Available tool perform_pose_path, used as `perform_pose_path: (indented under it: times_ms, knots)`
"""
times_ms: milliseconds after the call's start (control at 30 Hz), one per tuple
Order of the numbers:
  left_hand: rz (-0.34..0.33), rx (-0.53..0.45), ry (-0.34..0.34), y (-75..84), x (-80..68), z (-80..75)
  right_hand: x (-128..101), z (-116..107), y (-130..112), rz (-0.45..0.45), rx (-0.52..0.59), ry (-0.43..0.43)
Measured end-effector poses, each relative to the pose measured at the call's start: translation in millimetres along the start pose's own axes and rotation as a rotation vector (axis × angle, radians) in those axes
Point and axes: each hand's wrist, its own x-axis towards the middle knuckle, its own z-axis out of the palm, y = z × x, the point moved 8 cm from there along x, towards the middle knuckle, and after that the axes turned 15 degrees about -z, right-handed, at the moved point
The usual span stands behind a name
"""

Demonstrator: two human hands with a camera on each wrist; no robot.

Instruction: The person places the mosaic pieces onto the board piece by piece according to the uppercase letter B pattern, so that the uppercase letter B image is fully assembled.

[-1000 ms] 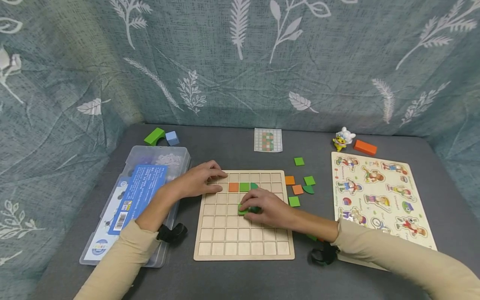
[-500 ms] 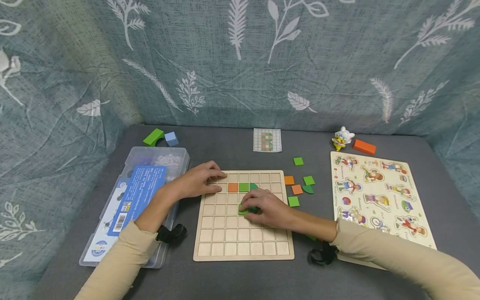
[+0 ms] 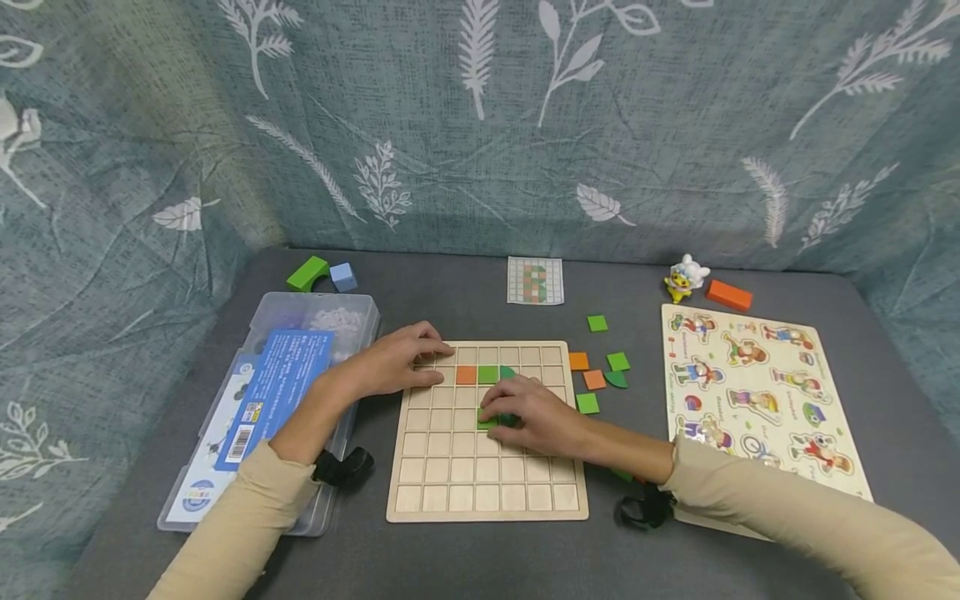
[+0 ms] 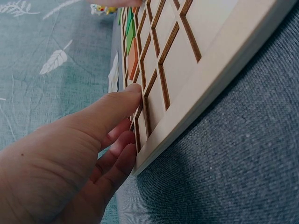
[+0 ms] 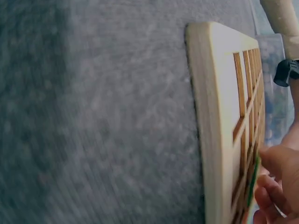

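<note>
A wooden grid board point(image 3: 487, 467) lies in the middle of the grey table. Its second row holds an orange square point(image 3: 467, 375), a green square point(image 3: 488, 374) and a green rounded piece point(image 3: 508, 371). My right hand point(image 3: 517, 412) sits on the board below them, its fingers curled on a green piece point(image 3: 486, 422) that rests on a cell. The piece's thin edge point(image 5: 254, 175) shows beside the right hand point(image 5: 278, 182). My left hand point(image 3: 401, 362) rests flat on the board's far left corner. In the left wrist view its fingers point(image 4: 110, 109) press the board point(image 4: 187, 60) at its edge.
Several loose green and orange pieces point(image 3: 595, 379) lie right of the board, with a pattern card point(image 3: 535, 280) behind it. A clear plastic box point(image 3: 300, 312) stands at the left, a character puzzle point(image 3: 761, 392) at the right. A toy figure point(image 3: 686, 277) and small blocks point(image 3: 308, 272) sit at the back.
</note>
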Motion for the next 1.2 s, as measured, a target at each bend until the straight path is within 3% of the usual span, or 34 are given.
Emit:
perform_pose_path:
  times_ms: [100,200,333,433,533,733,1200]
  knots:
    - [-0.003,0.008,-0.001,0.2,0.2,0.4,-3,-15,5,-0.02,-0.04,0.049]
    - [-0.001,0.011,0.004,0.2,0.8,0.6,-14,-46,28,0.016,-0.1,0.143]
    - [-0.003,0.007,0.009,1.4,0.4,0.5,-51,-88,85,0.237,-0.136,0.223]
    - [-0.001,0.009,0.013,1.4,0.6,1.3,-83,-103,125,0.428,-0.084,0.204]
    - [0.0,0.01,0.013,0.9,1.0,1.9,-103,-106,148,0.534,0.004,0.164]
    - [-0.003,0.007,0.01,0.1,0.9,0.9,-111,-102,160,0.588,0.162,0.139]
    - [0.002,0.005,0.006,2.4,0.8,-0.5,-109,-96,166,0.606,0.213,0.133]
